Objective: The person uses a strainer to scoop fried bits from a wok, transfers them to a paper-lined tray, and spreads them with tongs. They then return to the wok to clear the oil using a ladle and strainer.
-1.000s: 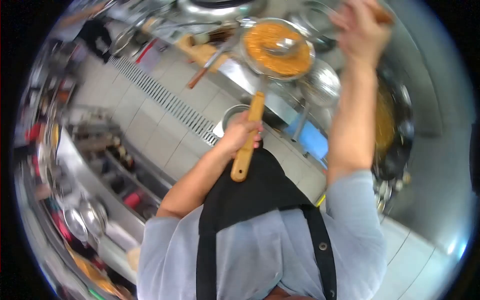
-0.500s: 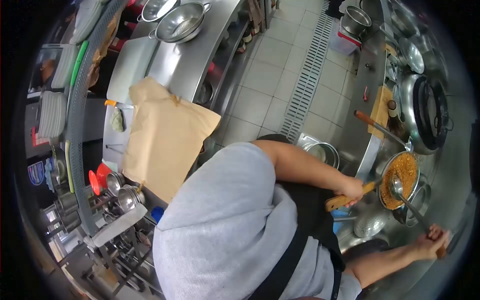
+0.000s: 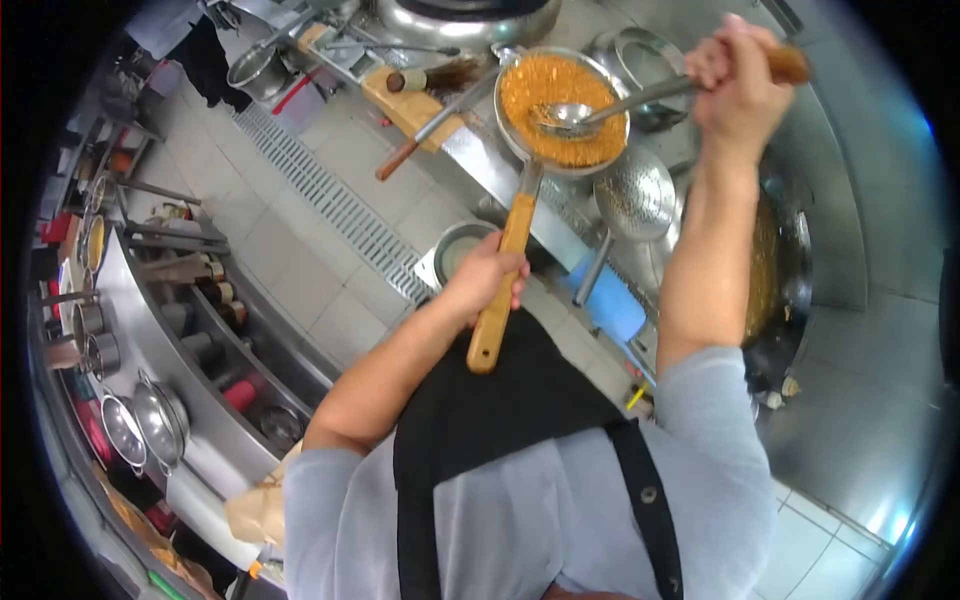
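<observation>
My left hand (image 3: 490, 278) is wrapped round the wooden handle (image 3: 516, 222) of a round strainer. The strainer's metal rim (image 3: 508, 140) encloses a heap of orange-brown crumbly food (image 3: 545, 82). In my right hand (image 3: 745, 90), closed near its wooden end, is a ladle (image 3: 645, 96). The ladle's bowl rests in the crumbly food, tilted, with its inside partly showing. What the strainer rests on is mostly hidden beneath it. A perforated skimmer (image 3: 635, 195) lies just below and to the right of the strainer.
A large wok (image 3: 775, 300) with brown contents stands right, partly behind my right arm. A wooden-handled tool (image 3: 430, 135), a wooden board (image 3: 405, 105) and a brush (image 3: 440, 76) lie to the left. A blue object (image 3: 610, 300) is below the skimmer. A floor drain (image 3: 330, 205) crosses the tiles.
My view has turned toward the stove, so the strainer now appears upper centre and the wok shows at right. Both hands keep their holds; the ladle's bowl is still in the crumbly food.
</observation>
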A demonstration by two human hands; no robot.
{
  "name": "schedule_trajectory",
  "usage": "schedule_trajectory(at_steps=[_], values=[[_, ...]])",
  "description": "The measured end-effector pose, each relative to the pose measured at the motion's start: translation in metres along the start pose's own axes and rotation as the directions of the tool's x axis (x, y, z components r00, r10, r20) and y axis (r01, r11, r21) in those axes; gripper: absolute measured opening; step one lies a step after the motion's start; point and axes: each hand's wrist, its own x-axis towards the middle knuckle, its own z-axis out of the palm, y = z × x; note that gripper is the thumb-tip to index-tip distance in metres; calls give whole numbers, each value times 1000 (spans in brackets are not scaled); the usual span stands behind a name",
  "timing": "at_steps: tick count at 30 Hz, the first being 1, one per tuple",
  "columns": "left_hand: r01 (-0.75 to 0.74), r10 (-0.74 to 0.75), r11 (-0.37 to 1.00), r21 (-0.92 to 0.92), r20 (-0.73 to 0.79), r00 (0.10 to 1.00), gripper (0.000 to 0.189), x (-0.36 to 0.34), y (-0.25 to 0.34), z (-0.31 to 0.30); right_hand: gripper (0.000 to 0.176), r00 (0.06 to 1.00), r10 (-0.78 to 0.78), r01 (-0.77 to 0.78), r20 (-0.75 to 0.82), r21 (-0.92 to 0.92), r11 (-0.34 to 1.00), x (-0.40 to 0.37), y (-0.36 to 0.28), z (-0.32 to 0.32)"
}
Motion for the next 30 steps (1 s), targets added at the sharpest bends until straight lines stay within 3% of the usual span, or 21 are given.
schedule_trajectory(at_steps=[2,3,5,6,9,12,14,16,18,20,22,25,26,28,29,30], values=[[42,-44,997,-70,-20,999,49,-8,-13,-5,22,981,-130,128,147,21,992,5,-23,1],[55,-57,996,-70,-27,998,52,-8,-11,-3,22,987,-104,104,122,4,995,-2,-14,-3],[65,-66,995,-72,-23,998,51,-13,-2,1,24,972,-137,102,-190,-183,978,19,15,11],[66,-69,994,-84,-31,997,49,-16,3,3,24,994,9,-15,-111,-56,998,12,37,1],[77,-81,993,-90,-41,996,40,-14,6,7,23,996,89,-89,-14,-50,995,-13,38,-2],[64,-66,995,-75,-19,998,38,-15,2,7,25,997,73,-74,-25,-41,996,-11,21,-4],[67,-70,993,-93,-34,997,38,-16,-2,4,27,989,-84,55,-120,-232,971,1,-6,-3],[64,-68,994,-89,-43,997,37,-13,3,0,27,998,-64,62,-10,-125,990,1,-22,-20],[86,-89,993,-84,-25,996,36,-10,1,4,24,988,-98,44,-120,-386,921,-29,16,-11],[117,-118,983,-140,3,993,32,-7,-1,1,21,997,-81,78,-1,-238,968,-48,30,-12],[125,-124,984,-129,17,992,30,-9,-12,-1,22,1000,23,-26,-16,-202,979,-34,17,-9],[93,-90,987,-134,27,996,26,-7,-3,5,25,980,-108,33,-170,-391,920,-15,-35,-10],[112,-112,982,-152,5,994,24,-12,-5,4,28,990,-57,32,-126,-198,980,-7,-41,-26],[141,-144,975,-171,-4,990,22,-17,-10,2,31,998,-43,36,-46,-128,991,-15,-53,-37],[134,-134,975,-179,7,991,20,-9,-7,5,30,984,-46,13,-174,-191,982,-23,-41,-37],[133,-132,976,-174,14,991,20,-5,-3,7,29,993,32,-55,-116,-205,977,-33,-27,-45]])
